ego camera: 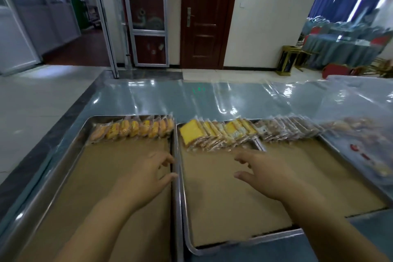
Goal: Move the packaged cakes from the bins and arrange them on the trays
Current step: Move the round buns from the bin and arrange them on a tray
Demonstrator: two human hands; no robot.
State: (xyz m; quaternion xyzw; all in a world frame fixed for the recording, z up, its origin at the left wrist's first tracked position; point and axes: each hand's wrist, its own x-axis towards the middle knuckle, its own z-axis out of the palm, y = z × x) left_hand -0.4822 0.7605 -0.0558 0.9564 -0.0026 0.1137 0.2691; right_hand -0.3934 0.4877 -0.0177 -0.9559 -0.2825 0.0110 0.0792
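Behind a long bench (191,100) covered in clear plastic sheeting are a tiled floor, a dark wooden door and pale walls. Three steel trays lined with brown paper sit side by side on the bench, edges touching.

The left tray (110,166) has one row of roughly nine orange packaged cakes (131,130) leaning along its far edge, likely so later rows can fill in towards the person. The left hand (148,174) hovers over this tray's right rim, its grip loose and holding nothing.

The middle tray (212,208) has one far-edge row of yellow sliced cakes (214,134), perhaps ten, though blur makes counting unsure. The right hand (268,174) hangs above its bare paper with fingers spread and its grip also without a packet.

The right tray (329,176) has one row of brownish cakes (287,130), too smeared to count. Further blurred packets (350,125) lie beyond it at the far right. No bins are in view.
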